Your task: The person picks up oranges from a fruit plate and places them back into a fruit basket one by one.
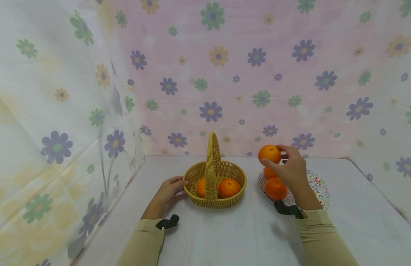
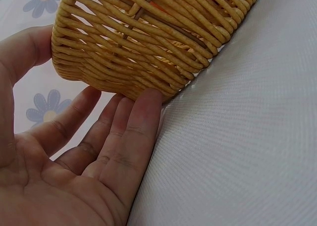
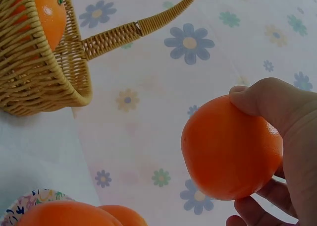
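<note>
In the head view my right hand [image 1: 293, 168] holds an orange [image 1: 269, 154] between thumb and fingers, raised above the speckled plate [image 1: 320, 186]. Two more oranges, one nearer [image 1: 276, 188] and one partly hidden [image 1: 269, 172], sit on that plate. To the left stands a yellow wicker basket [image 1: 195, 198] with an upright handle [image 1: 211, 166]. Inside it lie an orange [image 1: 229, 188] and another orange [image 1: 200, 187] partly behind the handle. My left hand [image 1: 169, 192] grips the basket's left side; in the left wrist view its fingers [image 2: 136, 132] touch the outer wall and the thumb reaches the rim.
A white cloth [image 1: 205, 236] covers the table. Flowered fabric hangs behind [image 1: 238, 66] and along the left side [image 1: 55, 118]. A dark wrist mount [image 1: 169, 222] sits at the left cuff, and another mount [image 1: 286, 208] at the right cuff, near the plate.
</note>
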The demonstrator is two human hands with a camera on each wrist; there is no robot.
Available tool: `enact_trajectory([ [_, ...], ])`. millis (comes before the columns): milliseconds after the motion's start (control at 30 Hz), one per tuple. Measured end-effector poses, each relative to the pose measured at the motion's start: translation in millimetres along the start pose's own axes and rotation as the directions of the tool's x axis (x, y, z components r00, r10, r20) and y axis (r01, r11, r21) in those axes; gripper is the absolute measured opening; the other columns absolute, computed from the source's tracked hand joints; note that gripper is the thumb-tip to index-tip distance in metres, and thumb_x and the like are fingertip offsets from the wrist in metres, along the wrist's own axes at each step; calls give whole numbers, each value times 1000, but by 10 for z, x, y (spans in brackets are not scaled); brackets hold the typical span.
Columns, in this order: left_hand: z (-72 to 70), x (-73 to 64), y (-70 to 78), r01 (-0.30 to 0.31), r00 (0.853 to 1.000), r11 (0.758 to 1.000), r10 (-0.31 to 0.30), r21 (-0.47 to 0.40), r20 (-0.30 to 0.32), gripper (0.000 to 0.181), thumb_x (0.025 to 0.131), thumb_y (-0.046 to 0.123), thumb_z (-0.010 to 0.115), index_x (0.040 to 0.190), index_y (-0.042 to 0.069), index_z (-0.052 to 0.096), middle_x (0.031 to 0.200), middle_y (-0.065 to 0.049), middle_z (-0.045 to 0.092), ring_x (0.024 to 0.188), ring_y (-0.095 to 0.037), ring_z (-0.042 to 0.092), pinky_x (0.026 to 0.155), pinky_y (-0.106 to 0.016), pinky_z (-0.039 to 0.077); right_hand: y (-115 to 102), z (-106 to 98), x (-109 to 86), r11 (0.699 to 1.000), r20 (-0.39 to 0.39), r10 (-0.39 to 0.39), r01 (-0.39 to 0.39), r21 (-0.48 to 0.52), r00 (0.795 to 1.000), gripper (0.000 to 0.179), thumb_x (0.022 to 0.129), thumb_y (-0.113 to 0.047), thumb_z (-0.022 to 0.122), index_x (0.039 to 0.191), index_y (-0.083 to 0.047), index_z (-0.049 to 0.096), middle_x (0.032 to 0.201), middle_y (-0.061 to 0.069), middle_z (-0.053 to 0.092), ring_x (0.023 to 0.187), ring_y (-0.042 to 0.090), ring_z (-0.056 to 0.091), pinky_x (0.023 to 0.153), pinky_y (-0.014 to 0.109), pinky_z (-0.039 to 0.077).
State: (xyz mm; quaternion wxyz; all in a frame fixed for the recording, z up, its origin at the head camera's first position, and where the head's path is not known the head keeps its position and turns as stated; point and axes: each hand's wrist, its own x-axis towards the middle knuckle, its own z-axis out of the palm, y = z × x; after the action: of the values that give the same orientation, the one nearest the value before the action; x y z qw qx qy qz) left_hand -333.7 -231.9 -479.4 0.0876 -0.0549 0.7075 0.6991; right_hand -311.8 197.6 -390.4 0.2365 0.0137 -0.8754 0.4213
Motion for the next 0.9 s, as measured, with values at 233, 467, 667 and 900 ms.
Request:
enact_trajectory([
  [233,0,-5,-7,6,1000,1000,-6,-16,-3,45,97,24,71,137,6,61,137,-14,63,121,-28,65,96,-45,61,-81,66,-36,1000,47,-9,8,21,999,80,85,-60,79,145,-12,55,138,15,57,114,37,58,92,55,58],
  [467,-6,10,-60,3,1000,1000,-2,-24,9,45,97,25,72,136,6,61,137,-15,63,121,-29,65,96,-45,61,-87,194,-75,998,103,-58,57,15,993,80,83,-61,80,143,-15,57,135,11,59,111,33,62,88,53,62],
  [667,-12,18,-54,10,1000,1000,-10,-14,16,47,96,27,73,138,7,61,138,-14,63,122,-29,64,95,-44,62,-160,288,-118,991,134,-137,137,8,981,76,82,-54,83,140,-12,59,133,11,62,109,31,64,88,49,60],
  [900,-18,25,-29,4,1000,1000,-4,-12,14,48,97,26,72,138,6,60,140,-16,61,124,-30,63,97,-46,60,-229,418,-148,981,150,-190,194,-8,970,72,82,-51,85,138,-13,61,132,9,64,109,28,65,88,47,59],
])
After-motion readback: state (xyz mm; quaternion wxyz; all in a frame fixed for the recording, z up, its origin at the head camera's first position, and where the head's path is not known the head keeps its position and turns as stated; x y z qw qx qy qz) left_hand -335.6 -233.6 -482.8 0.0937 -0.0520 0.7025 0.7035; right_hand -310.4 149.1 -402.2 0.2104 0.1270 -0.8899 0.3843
